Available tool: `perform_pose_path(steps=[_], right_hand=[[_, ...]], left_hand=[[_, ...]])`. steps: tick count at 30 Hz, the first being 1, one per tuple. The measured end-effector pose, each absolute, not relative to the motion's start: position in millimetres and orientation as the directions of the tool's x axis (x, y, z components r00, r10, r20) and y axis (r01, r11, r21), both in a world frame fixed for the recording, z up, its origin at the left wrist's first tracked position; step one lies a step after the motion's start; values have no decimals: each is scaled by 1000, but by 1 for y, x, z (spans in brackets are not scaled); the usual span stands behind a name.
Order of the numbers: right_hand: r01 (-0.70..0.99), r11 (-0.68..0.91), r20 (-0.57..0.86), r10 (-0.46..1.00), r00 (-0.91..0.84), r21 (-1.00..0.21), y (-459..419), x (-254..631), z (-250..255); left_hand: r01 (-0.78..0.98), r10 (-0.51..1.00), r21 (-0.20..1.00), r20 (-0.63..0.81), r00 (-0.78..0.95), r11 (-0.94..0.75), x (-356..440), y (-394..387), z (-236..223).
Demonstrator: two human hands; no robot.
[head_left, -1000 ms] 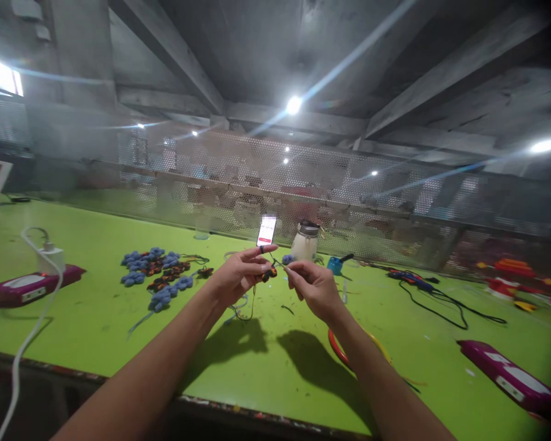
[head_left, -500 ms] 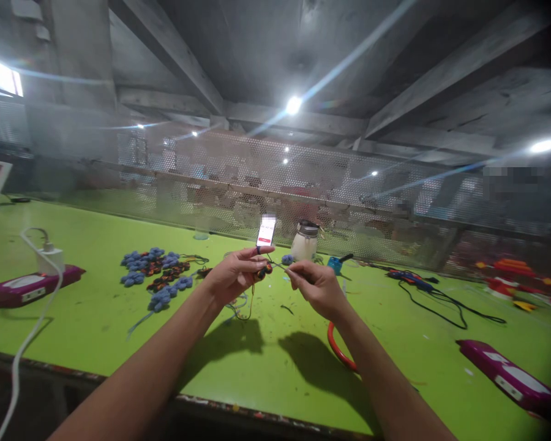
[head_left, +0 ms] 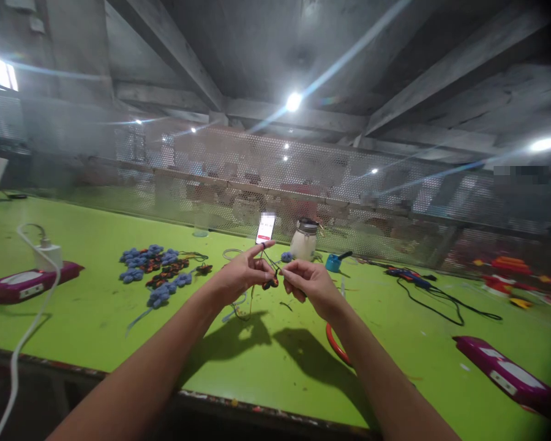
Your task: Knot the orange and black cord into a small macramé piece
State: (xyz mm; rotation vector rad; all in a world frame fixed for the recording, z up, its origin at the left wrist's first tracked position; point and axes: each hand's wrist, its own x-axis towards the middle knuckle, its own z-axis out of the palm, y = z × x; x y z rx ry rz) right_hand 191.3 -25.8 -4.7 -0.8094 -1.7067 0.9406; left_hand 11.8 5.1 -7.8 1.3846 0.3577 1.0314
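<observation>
Lying on the left part of the tabletop [head_left: 92, 331], the blue flower-shaped pieces [head_left: 160, 296] look soft and puffy, probably very light, so one can take them by the thick middle rather than by a loose tail. To the right of them, the left hand [head_left: 236, 275] is partly closed: its thumb and bent fingers pinch a small dark-and-orange piece [head_left: 270, 282], while the index finger is stretched out with dark yarn [head_left: 263, 252] around it. This small piece is above the tabletop, between the two hands. It seems to be of yarn, light and yielding, not fragile against a gentle squeeze, but its loops could perhaps slip or stretch if they are pulled hard. The best hold is, I judge, close to the loops, flat between thumb and finger; the yarn needs only light, even tension. The right hand [head_left: 310, 283] has its thumb and index finger closed on a thin thing beside the piece; I cannot tell if it is a tool or a strand. Being so narrow, it suits a fingertip grip.
</observation>
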Motion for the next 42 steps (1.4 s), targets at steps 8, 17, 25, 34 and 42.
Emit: perform_pose_path(steps=[8, 17, 25, 34, 42], right_hand=[[-73, 269, 279, 936, -217, -960, -18, 188, -14], [-153, 449, 466, 878, -109, -881, -23, 179, -15], [310, 708, 690, 700, -186, -634, -24, 196, -10], [150, 628, 585, 771, -253, -763, -31, 193, -4], [53, 521, 500, 839, -215, -852, -22, 191, -10]], left_hand=[[-42, 702, 795, 559, 441, -606, 24, -6, -8], [-419, 773, 863, 463, 434, -282, 17, -2, -5], [-548, 784, 831, 403, 473, -97, 5, -2, 2], [-391, 815, 909, 332, 474, -143, 7, 5, -2], [-239, 768, 921, 388, 510, -307, 16, 7, -8]])
